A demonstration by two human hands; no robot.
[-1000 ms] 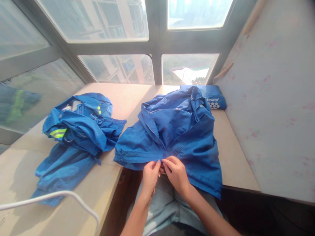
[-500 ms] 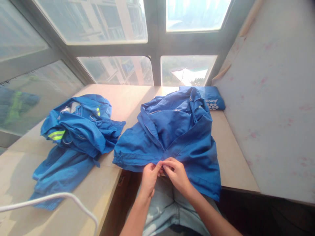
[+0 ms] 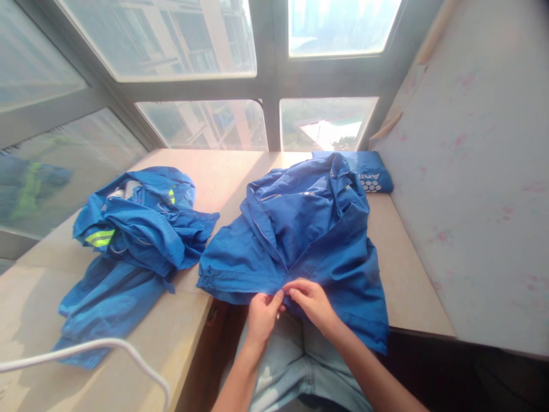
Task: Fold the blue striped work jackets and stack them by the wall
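Note:
A blue jacket (image 3: 300, 229) lies spread on the ledge before me, its lower edge hanging over the front towards my lap. Both hands meet at the bottom of its front opening, where the two zip edges come together. My left hand (image 3: 265, 313) pinches the jacket's hem between thumb and fingers. Beside it, touching at the fingertips, my right hand (image 3: 311, 300) pinches the other side of the opening. The fingers cover the bottom end of the zip, so I cannot see whether its halves are joined.
To the left lies a crumpled blue garment (image 3: 146, 223) with yellow-green reflective strips. A folded blue item with white lettering (image 3: 375, 171) sits behind the jacket at the right. A white cable (image 3: 107, 343) crosses the lower left. Windows stand behind, and a patterned wall (image 3: 480, 189) rises on the right.
Both hands stay pinched at the jacket's bottom opening, with only slight finger movement. The hem there sits a little lower. The other garment has not moved.

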